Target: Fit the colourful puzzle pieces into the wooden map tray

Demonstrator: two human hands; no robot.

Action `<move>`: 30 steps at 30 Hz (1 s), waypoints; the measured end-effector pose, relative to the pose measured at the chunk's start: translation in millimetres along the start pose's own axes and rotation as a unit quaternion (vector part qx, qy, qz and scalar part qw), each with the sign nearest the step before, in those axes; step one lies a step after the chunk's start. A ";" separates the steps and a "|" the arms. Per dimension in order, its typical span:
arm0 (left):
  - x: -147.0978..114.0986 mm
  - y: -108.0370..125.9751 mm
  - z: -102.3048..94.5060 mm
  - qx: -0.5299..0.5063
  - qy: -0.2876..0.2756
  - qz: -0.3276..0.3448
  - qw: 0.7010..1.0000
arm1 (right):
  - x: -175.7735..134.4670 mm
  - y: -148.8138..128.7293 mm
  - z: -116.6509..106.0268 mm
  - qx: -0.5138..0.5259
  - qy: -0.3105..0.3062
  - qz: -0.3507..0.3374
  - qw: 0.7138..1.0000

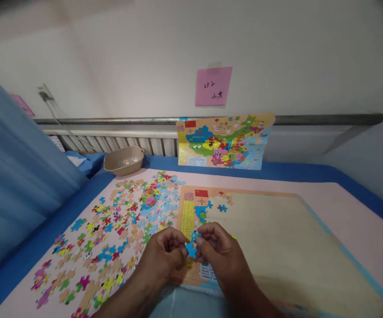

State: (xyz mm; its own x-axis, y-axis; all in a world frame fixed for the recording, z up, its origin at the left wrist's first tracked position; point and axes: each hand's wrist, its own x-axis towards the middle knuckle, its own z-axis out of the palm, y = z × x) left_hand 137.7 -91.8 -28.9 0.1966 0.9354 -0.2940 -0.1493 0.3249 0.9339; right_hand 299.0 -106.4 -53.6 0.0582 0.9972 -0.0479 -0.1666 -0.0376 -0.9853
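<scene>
Over the left part of the puzzle board, my left hand and my right hand pinch blue jigsaw pieces between thumbs and fingers. Whether these are one piece or two joined is hard to tell. Beneath the hands, the board's left side carries fitted pieces: a yellow strip, a red flag and a blue patch. A few loose blue pieces lie on its bare upper surface. My hands hide part of the lower left section.
Many loose jigsaw pieces spread over the pink sheet to the left. Behind them stands a beige basket with a few pieces inside. A printed map picture leans upright against the wall rail. A blue curtain hangs at left.
</scene>
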 end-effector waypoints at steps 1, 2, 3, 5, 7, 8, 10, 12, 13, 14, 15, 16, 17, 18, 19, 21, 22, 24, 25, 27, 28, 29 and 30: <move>0.3 -0.2 -0.1 0.004 0.006 0.003 1.000 | -0.8 0.1 0.4 -0.001 0.001 -0.002 1.000; 0.5 -0.6 -0.1 0.009 0.013 0.007 1.000 | -1.4 0.2 0.8 -0.001 0.004 -0.003 1.000; 0.5 -1.0 -0.2 0.014 0.020 0.011 1.000 | -1.7 0.3 1.1 0.000 0.006 -0.004 1.000; 0.1 -2.0 -0.5 0.022 0.034 0.020 0.999 | -1.5 1.0 1.4 -0.001 0.010 -0.007 1.000; -0.8 -2.9 -0.9 0.029 0.041 0.030 0.998 | -0.2 2.4 1.1 -0.005 0.012 -0.010 1.000; -1.3 -3.1 -1.2 0.033 0.040 0.036 0.998 | 0.7 3.2 0.8 -0.007 0.014 -0.010 1.000; -2.1 -3.3 -1.9 0.041 0.037 0.046 0.997 | 2.2 4.9 0.2 -0.010 0.015 -0.006 1.000; -2.4 -3.3 -2.8 0.051 0.035 0.058 0.996 | 2.9 6.3 0.1 -0.010 0.014 0.000 1.000; -2.4 -3.2 -3.4 0.056 0.037 0.065 0.996 | 2.9 6.8 0.2 -0.007 0.013 0.003 1.000; -2.3 -3.2 -3.9 0.062 0.040 0.071 0.995 | 2.6 7.1 0.6 -0.003 0.012 0.006 1.000; -2.2 -3.1 -4.4 0.067 0.043 0.075 0.994 | 2.1 7.1 1.1 0.002 0.009 0.008 1.000; -2.0 -3.0 -4.8 0.072 0.046 0.078 0.993 | 1.4 6.9 1.7 0.007 0.006 0.009 1.000; -1.9 -2.8 -5.0 0.075 0.050 0.079 0.993 | 0.5 6.5 2.3 0.009 0.004 0.010 1.000; -1.8 -2.6 -5.2 0.074 0.054 0.077 0.993 | -0.4 5.9 2.9 0.009 0.002 0.010 1.000; -1.7 -2.2 -5.2 0.070 0.056 0.073 0.993 | -1.4 5.3 3.3 0.006 -0.001 0.012 1.000; -1.5 -1.3 -5.0 0.056 0.058 0.063 0.995 | -2.9 3.9 3.5 -0.002 -0.005 0.017 1.000; -1.5 -0.6 -5.0 0.051 0.057 0.058 0.995 | -3.3 3.3 3.3 -0.005 -0.006 0.020 1.000; -1.5 0.7 -5.6 0.044 0.054 0.054 0.996 | -3.5 2.1 2.7 -0.014 -0.004 0.024 1.000; -1.4 1.4 -6.1 0.042 0.054 0.057 0.996 | -3.3 1.4 2.3 -0.017 -0.003 0.026 1.000; -1.3 2.3 -7.7 0.039 0.058 0.070 0.995 | -2.3 -0.6 1.9 -0.021 0.000 0.031 0.999; -1.2 2.2 -8.4 0.037 0.061 0.078 0.994 | -1.7 -2.0 2.0 -0.017 0.003 0.034 0.999; -1.1 1.8 -8.9 0.035 0.062 0.085 0.994 | -1.1 -3.5 2.3 -0.010 0.008 0.035 0.999; -1.0 0.8 -9.0 0.032 0.059 0.087 0.994 | -0.7 -5.1 2.9 -0.001 0.014 0.035 0.999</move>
State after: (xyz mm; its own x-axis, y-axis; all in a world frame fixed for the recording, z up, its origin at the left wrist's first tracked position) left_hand 128.7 -91.3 -29.7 0.0585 0.9877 -0.1449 -0.1090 0.1506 0.9826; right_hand 296.9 -106.7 -48.0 0.0735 0.9900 -0.1208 -0.1689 -0.1070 -0.9798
